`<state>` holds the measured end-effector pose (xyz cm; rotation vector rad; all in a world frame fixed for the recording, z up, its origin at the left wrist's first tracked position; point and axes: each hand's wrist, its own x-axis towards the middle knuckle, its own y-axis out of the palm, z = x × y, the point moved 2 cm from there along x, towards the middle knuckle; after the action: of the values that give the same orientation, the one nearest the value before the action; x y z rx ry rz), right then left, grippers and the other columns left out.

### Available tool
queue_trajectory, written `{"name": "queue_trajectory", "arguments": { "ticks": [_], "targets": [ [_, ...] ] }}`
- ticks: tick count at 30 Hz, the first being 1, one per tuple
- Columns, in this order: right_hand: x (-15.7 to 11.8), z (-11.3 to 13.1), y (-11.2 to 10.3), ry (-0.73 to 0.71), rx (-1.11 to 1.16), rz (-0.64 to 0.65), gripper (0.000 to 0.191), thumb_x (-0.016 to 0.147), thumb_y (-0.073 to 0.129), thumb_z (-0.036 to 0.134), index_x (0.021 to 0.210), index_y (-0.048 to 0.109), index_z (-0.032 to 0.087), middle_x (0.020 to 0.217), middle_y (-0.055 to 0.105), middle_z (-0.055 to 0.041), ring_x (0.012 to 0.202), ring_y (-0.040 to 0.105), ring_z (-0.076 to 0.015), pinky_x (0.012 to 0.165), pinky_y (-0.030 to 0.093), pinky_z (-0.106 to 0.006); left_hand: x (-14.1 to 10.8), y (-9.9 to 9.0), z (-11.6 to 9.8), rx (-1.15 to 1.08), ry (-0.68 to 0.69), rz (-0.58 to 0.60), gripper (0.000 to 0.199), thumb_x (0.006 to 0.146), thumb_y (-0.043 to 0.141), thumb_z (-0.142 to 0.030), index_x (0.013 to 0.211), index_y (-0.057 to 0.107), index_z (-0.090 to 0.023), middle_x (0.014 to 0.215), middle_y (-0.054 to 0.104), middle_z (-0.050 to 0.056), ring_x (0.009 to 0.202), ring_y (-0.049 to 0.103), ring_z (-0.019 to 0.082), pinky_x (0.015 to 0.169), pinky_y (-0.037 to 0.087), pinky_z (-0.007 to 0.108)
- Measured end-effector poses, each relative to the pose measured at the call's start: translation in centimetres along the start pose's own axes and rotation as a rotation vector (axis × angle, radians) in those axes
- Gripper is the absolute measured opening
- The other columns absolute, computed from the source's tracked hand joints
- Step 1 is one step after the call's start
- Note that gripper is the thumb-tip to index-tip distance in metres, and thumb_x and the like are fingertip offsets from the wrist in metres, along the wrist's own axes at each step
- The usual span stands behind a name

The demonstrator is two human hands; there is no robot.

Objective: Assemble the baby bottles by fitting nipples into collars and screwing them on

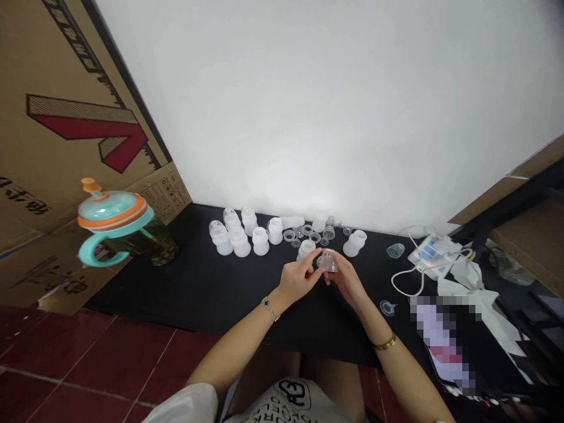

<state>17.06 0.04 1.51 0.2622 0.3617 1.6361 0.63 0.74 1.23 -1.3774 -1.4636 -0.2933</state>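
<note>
My left hand (pixel 301 277) and my right hand (pixel 346 281) meet above the black table. Between their fingers is a clear dome-shaped bottle cap (pixel 328 262), gripped from both sides. Whether another part sits inside it, I cannot make out. Just behind my left fingers stands a white bottle (pixel 305 249), partly covered by the hand. To the left, several white bottles (pixel 239 242) stand in a group, some topped with clear domes. Behind my hands lie clear rings (pixel 314 237) and small clear caps (pixel 328 231). A white bottle (pixel 354 243) leans at the right.
A teal and orange lidded jug (pixel 115 205) stands at the left by cardboard boxes (pixel 57 141). On the right are a clear dome (pixel 395 251), a clear teat-like piece (pixel 388 308), a white cable (pixel 408 282), crumpled tissue (pixel 489 302) and a blurred-out screen (pixel 440 341). A white wall rises behind.
</note>
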Motion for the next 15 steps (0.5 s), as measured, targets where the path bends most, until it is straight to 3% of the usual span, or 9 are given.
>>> {"name": "queue_trajectory", "arguments": {
  "ticks": [3, 8, 12, 15],
  "targets": [
    [-0.02, 0.02, 0.04, -0.005, 0.0, -0.008, 0.048, 0.083, 0.074, 0.055, 0.115, 0.074, 0.021, 0.08, 0.065, -0.0036, 0.055, 0.052, -0.0125, 0.046, 0.047, -0.026, -0.13, 0.02, 0.07, 0.034, 0.043, -0.017, 0.046, 0.099, 0.058, -0.034, 0.14, 0.055, -0.014, 0.056, 0.065, -0.005, 0.048, 0.06, 0.008, 0.055, 0.048, 0.017],
    [0.05, -0.04, -0.08, -0.009, -0.031, -0.009, 0.048, 0.084, 0.073, 0.056, 0.117, 0.074, 0.022, 0.077, 0.063, -0.0016, 0.054, 0.049, -0.0117, 0.046, 0.047, -0.026, -0.01, -0.02, -0.13, 0.053, 0.151, 0.064, 0.028, 0.099, 0.054, -0.02, 0.123, 0.068, -0.024, 0.082, 0.078, 0.0, 0.064, 0.07, 0.009, 0.065, 0.055, 0.018],
    [0.19, -0.18, -0.2, -0.008, -0.042, -0.02, 0.048, 0.084, 0.072, 0.058, 0.114, 0.075, 0.021, 0.074, 0.06, -0.0006, 0.051, 0.043, -0.0099, 0.044, 0.043, -0.024, 0.14, -0.13, -0.17, 0.045, 0.144, 0.063, 0.024, 0.098, 0.057, -0.024, 0.119, 0.07, -0.021, 0.074, 0.076, -0.001, 0.059, 0.068, 0.008, 0.06, 0.053, 0.018],
    [0.23, -0.24, -0.4, 0.03, -0.07, -0.049, 0.051, 0.087, 0.065, 0.063, 0.105, 0.078, 0.017, 0.059, 0.054, 0.0011, 0.046, 0.036, -0.0091, 0.041, 0.037, -0.023, 0.28, -0.34, -0.41, 0.021, 0.171, 0.088, 0.025, 0.096, 0.063, -0.035, 0.114, 0.072, -0.02, 0.065, 0.071, -0.003, 0.055, 0.065, 0.008, 0.055, 0.05, 0.018]
  ]
}}
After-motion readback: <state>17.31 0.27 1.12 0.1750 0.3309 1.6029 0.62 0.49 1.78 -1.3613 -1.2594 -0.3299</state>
